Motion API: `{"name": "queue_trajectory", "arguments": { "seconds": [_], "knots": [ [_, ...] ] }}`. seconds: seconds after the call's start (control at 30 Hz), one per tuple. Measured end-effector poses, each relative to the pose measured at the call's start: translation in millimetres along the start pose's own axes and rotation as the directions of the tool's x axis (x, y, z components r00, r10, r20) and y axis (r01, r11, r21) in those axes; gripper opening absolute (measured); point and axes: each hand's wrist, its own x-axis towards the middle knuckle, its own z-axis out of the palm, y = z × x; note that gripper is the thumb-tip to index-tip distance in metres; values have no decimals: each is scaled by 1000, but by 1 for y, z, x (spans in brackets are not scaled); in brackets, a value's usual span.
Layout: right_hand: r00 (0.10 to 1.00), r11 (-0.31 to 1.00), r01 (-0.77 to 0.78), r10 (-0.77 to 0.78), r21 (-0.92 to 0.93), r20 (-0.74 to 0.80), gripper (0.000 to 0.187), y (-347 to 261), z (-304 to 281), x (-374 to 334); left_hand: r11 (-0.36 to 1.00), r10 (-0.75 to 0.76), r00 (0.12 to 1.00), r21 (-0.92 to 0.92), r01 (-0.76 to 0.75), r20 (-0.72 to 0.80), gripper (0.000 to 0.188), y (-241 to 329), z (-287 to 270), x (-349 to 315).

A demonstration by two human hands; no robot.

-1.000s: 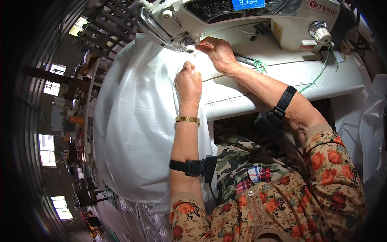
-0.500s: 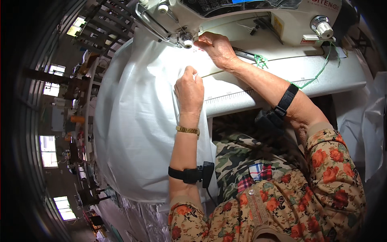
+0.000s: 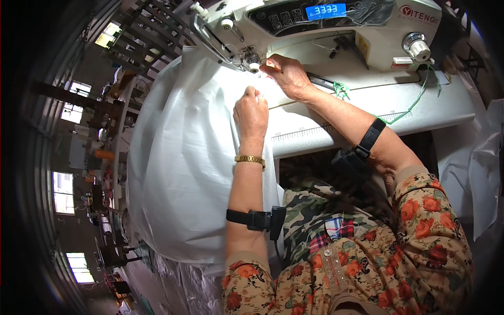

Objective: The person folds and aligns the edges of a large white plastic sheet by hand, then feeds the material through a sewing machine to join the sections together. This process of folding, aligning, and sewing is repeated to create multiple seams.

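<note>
A large sheet of white woven plastic [image 3: 178, 157] hangs over the left end of the sewing machine table and runs up under the machine head. My left hand [image 3: 252, 115] is closed on the sheet's edge, close in front of the needle area. Right beside the needle of the sewing machine [image 3: 336, 21], my right hand [image 3: 289, 77] has its thumb and fingers pinched together. Bright lamp light there washes out what the fingertips hold, though a small reddish bit shows by them.
The pale table edge carries a printed ruler [image 3: 336, 126]. Green thread [image 3: 415, 107] trails across it from the right. A dark slim tool [image 3: 321, 80] lies behind my right wrist. More white sheeting [image 3: 485, 168] hangs at the right, and cluttered shelves [image 3: 118, 152] stand at the left.
The whole view has shifted slightly, bringing more of the machine and its lit display into sight. Both hands keep nearly the same place by the needle and the sheet.
</note>
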Motion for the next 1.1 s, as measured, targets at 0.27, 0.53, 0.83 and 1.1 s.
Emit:
{"name": "queue_trajectory", "arguments": {
  "seconds": [0.27, 0.53, 0.83, 1.1],
  "knots": [
    [996, 992, 45, -35, -122, 82, 46, -7, 8, -3, 980, -138, 990, -152, 132, -35, 20, -29, 11, 2],
    [884, 930, 362, -365, 69, 293, 31, 7, -47, -76, 969, -244, 935, 41, 242, 256, 34, 6, -43, -72],
    [936, 932, -23, -107, 361, 336, 28, 7, -93, -105, 995, -59, 993, -78, 68, 101, 18, 38, -92, -235],
    [927, 963, 15, -115, 269, 358, 26, 0, -91, -103, 975, -157, 892, 212, 71, 423, 14, 49, -168, -324]
  ]
}}
